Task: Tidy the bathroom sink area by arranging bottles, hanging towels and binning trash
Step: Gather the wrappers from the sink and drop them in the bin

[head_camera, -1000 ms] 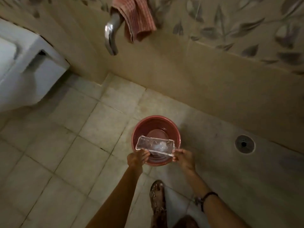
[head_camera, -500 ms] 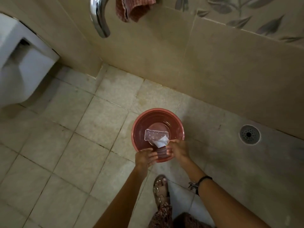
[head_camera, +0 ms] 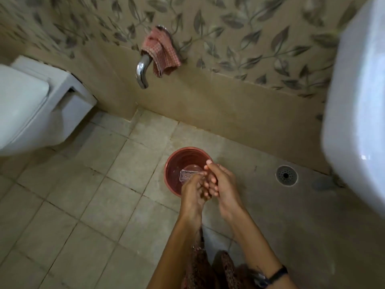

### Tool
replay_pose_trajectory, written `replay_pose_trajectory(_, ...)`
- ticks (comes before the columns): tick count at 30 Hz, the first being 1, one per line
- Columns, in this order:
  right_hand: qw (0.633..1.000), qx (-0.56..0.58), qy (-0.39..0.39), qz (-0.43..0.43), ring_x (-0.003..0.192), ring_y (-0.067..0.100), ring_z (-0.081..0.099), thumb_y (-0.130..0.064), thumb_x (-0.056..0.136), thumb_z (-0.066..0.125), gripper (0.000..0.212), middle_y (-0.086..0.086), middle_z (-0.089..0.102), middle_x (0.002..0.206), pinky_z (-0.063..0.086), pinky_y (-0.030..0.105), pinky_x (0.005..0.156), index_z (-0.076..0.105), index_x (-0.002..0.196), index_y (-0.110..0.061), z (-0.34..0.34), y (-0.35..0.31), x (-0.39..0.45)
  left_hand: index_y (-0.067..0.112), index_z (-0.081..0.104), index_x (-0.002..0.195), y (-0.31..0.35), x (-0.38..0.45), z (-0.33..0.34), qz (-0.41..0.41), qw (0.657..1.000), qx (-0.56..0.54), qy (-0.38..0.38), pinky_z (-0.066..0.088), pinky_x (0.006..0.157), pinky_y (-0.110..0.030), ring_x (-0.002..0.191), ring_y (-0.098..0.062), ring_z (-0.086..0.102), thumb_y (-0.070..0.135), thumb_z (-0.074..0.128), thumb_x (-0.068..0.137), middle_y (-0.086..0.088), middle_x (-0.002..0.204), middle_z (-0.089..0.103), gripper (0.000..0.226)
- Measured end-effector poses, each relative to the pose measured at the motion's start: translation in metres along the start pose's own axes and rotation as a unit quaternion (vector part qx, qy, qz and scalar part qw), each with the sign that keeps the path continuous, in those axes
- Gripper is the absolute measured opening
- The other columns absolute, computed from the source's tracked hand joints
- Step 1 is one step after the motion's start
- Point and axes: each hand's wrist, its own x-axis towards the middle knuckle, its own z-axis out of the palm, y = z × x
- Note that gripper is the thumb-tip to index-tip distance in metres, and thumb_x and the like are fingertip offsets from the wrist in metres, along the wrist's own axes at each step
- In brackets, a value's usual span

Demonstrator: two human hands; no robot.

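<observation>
A round red bin stands on the tiled floor near the wall. A clear plastic wrapper lies inside it on the bottom. Over the bin's near rim my left hand and my right hand are pressed together, fingers rubbing against each other. Neither hand holds anything. A red checked towel hangs over a chrome tap on the wall above.
A white toilet juts from the wall at the left. A white sink basin overhangs at the right edge. A round floor drain sits right of the bin. My sandalled feet are below my arms.
The clear wrapper, held stretched between both hands over the bin, dropped into it. My hands then came together above the rim. The view tilted up, showing the sink and more wall.
</observation>
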Motion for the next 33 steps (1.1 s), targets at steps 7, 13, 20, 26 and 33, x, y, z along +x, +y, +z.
replay_pose_trajectory(7,0.992,0.072,-0.047,-0.093,0.024,0.000,0.028,-0.017,0.093,0.051,0.022,-0.008,0.033,0.033,0.019,0.011,0.025,0.054,0.072,-0.011,-0.036,-0.110,-0.167,0.008,0.060,0.075,0.026,-0.161,0.077,0.092,0.991,0.017,-0.097,0.035,0.056,-0.028,0.053,-0.016,0.049,0.005,0.045,0.090,-0.009,0.064,0.054,0.021)
replay_pose_trajectory(13,0.977,0.110,-0.026,-0.179,0.026,0.002,0.027,-0.022,0.093,0.053,0.023,-0.009,0.031,0.037,0.021,0.014,0.032,0.056,0.073,-0.011,-0.106,-0.165,-0.268,0.007,0.059,0.079,0.003,-0.263,0.148,0.136,0.970,0.063,-0.194,0.037,0.053,-0.026,0.053,-0.016,0.047,0.007,0.049,0.090,-0.008,0.064,0.051,0.015)
replay_pose_trajectory(20,0.953,0.140,0.049,-0.265,0.026,0.002,0.024,-0.024,0.093,0.053,0.022,-0.010,0.034,0.039,0.021,0.012,0.030,0.059,0.075,-0.013,-0.196,-0.221,-0.314,0.009,0.063,0.078,-0.033,-0.318,0.239,0.118,0.943,0.132,-0.281,0.044,0.045,-0.017,0.041,-0.009,0.048,0.007,0.052,0.089,0.000,0.052,0.054,0.016)
replay_pose_trajectory(26,0.937,0.114,0.171,-0.281,0.032,0.004,0.032,-0.021,0.090,0.058,0.021,-0.008,0.049,0.046,0.026,0.015,0.034,0.059,0.069,-0.017,-0.259,-0.248,-0.290,0.012,0.062,0.074,-0.061,-0.304,0.302,0.105,0.913,0.231,-0.319,0.048,0.049,-0.017,0.044,-0.009,0.054,0.011,0.054,0.089,0.004,0.052,0.059,0.017)
replay_pose_trajectory(33,0.916,0.020,0.341,-0.209,0.054,0.015,0.049,-0.012,0.087,0.058,0.009,0.003,0.064,0.071,0.040,0.022,0.046,0.066,0.083,-0.015,-0.351,-0.266,-0.211,0.005,0.059,0.085,-0.113,-0.206,0.380,-0.010,0.931,0.299,-0.209,0.049,0.057,-0.025,0.064,-0.019,0.056,0.009,0.056,0.088,-0.008,0.074,0.058,0.006)
